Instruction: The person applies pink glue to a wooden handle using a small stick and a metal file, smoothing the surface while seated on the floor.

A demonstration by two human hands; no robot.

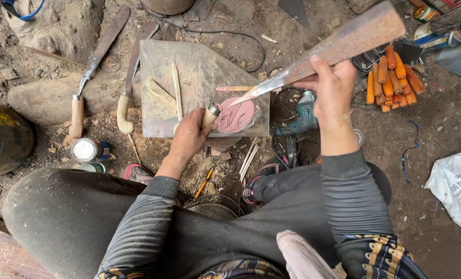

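Three big blades: one held up point(339, 46), two lying finished with pale handles point(93, 62) point(130, 77). One bundle of orange tool handles point(390, 77). One power drill point(303, 116). Two tins point(87, 150) point(88, 167). One white sack point(457, 188).

One camera only — it is sitting on the person's head, looking steeply down at the lap, the dirt floor point(437, 119) and the metal plate point(199, 67), quite near.

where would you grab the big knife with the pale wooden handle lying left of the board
Judging by its pose, take the knife by its wooden handle, the near end that points toward the person. Come from the near side with the left hand, palm over the handle. The long blade runs away up and to the right, so fingers stay off the edge.
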